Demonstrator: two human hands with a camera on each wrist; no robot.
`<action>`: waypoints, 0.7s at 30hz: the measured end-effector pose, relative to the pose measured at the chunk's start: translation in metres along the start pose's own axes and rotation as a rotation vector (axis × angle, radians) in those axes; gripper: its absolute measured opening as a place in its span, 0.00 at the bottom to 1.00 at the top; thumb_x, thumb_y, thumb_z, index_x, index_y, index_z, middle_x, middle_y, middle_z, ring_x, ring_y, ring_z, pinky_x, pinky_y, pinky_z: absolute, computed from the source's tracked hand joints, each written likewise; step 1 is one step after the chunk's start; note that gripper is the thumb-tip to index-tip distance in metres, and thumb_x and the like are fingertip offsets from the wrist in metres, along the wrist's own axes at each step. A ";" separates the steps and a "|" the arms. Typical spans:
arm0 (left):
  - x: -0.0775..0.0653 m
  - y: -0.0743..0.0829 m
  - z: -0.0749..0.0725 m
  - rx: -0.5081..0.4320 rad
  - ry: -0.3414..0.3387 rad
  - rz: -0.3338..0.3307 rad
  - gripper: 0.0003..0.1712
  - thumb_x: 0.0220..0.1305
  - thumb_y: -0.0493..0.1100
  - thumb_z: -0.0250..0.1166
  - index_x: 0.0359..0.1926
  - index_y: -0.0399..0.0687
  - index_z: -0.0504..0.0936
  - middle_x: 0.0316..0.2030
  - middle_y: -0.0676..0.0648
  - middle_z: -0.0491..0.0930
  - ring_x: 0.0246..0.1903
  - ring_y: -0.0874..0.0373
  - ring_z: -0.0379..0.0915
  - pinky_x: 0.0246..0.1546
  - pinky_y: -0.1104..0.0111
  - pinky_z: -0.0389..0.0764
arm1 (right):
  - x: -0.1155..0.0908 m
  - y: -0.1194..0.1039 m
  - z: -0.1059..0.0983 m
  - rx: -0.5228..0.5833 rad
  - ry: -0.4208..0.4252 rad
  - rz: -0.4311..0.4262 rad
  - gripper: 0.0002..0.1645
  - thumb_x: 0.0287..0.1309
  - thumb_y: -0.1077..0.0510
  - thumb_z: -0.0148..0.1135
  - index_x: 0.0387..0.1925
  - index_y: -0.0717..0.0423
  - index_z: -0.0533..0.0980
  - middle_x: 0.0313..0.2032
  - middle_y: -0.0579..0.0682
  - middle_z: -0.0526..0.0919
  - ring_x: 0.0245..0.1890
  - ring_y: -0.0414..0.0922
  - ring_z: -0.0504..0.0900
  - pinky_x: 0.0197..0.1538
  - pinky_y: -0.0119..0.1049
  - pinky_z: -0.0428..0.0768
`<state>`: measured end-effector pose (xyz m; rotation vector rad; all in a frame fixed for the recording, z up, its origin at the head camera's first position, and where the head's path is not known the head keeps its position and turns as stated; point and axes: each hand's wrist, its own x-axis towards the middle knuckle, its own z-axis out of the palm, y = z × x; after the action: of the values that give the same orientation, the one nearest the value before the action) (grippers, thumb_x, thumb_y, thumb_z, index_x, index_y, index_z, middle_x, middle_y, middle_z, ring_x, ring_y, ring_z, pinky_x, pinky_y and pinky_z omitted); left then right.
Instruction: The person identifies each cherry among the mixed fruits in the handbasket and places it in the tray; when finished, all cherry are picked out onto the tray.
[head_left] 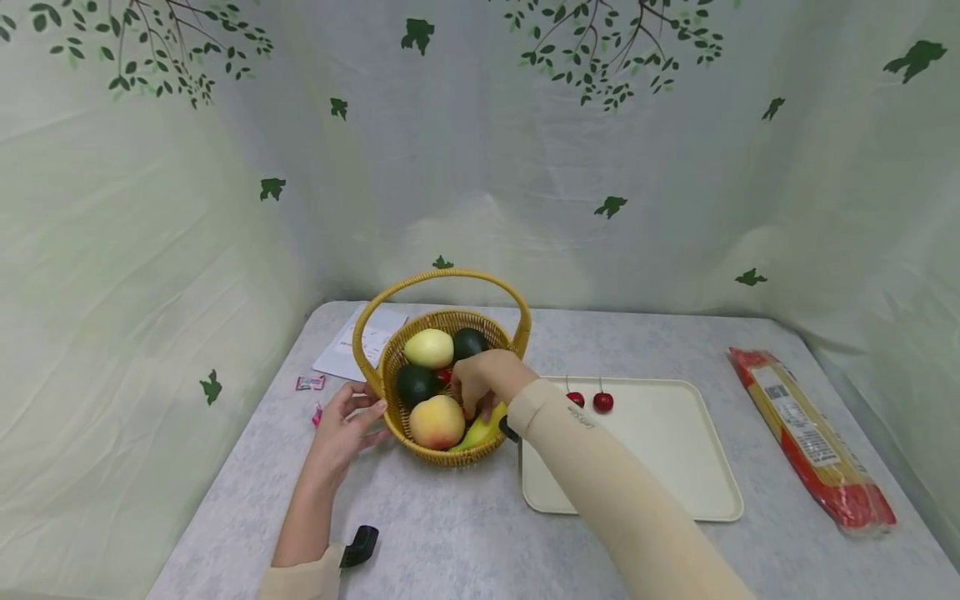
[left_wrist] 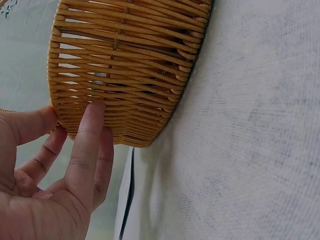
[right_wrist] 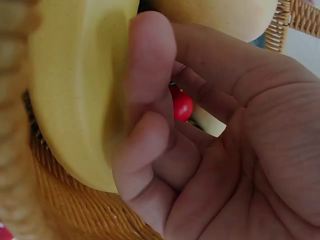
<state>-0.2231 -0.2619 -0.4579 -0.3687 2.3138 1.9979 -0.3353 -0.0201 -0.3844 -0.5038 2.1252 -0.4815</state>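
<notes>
A yellow wicker basket (head_left: 448, 458) with an arched handle holds a peach (head_left: 437, 422), a banana (head_left: 480, 428), a pale yellow fruit (head_left: 429, 348), two dark green avocado-like fruits (head_left: 417, 386) and a red cherry (right_wrist: 182, 103). At the basket's left side, my left hand (head_left: 347, 425) holds the rim, thumb at the edge and fingers against the outer wall. My right hand (head_left: 486, 379) reaches inside, fingers curled beside the banana (right_wrist: 75, 90). The cherry shows through a gap between those fingers; whether they pinch anything is hidden.
Two stemmed cherries (head_left: 602, 402) lie on a cream tray (head_left: 660, 450) right of the basket. Farther right is a red-and-yellow noodle packet (head_left: 813, 442). Paper sheets (head_left: 341, 357) and small wrapped candies (head_left: 311, 382) lie left. Leaf-patterned curtains (head_left: 480, 167) surround the table.
</notes>
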 end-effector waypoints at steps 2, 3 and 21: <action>0.000 0.000 0.000 0.001 -0.001 -0.005 0.19 0.79 0.42 0.65 0.63 0.43 0.70 0.58 0.42 0.74 0.50 0.60 0.81 0.50 0.57 0.93 | 0.001 0.000 -0.001 -0.024 -0.001 0.001 0.11 0.66 0.66 0.72 0.48 0.56 0.84 0.36 0.54 0.90 0.28 0.41 0.89 0.31 0.28 0.84; 0.000 0.000 -0.001 0.002 -0.001 -0.008 0.19 0.79 0.42 0.65 0.63 0.44 0.70 0.58 0.42 0.74 0.50 0.60 0.80 0.50 0.56 0.93 | 0.002 -0.001 -0.002 -0.033 -0.001 0.000 0.12 0.66 0.66 0.72 0.50 0.57 0.84 0.36 0.55 0.90 0.27 0.41 0.89 0.30 0.27 0.83; 0.001 0.000 -0.001 0.007 0.002 -0.013 0.19 0.79 0.41 0.64 0.63 0.44 0.71 0.59 0.41 0.74 0.50 0.59 0.81 0.51 0.55 0.93 | 0.010 0.001 -0.003 -0.120 0.052 -0.046 0.04 0.65 0.66 0.71 0.39 0.57 0.88 0.27 0.52 0.88 0.22 0.40 0.83 0.23 0.25 0.73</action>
<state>-0.2237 -0.2630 -0.4581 -0.3847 2.3133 1.9841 -0.3434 -0.0243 -0.3903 -0.6151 2.2057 -0.3988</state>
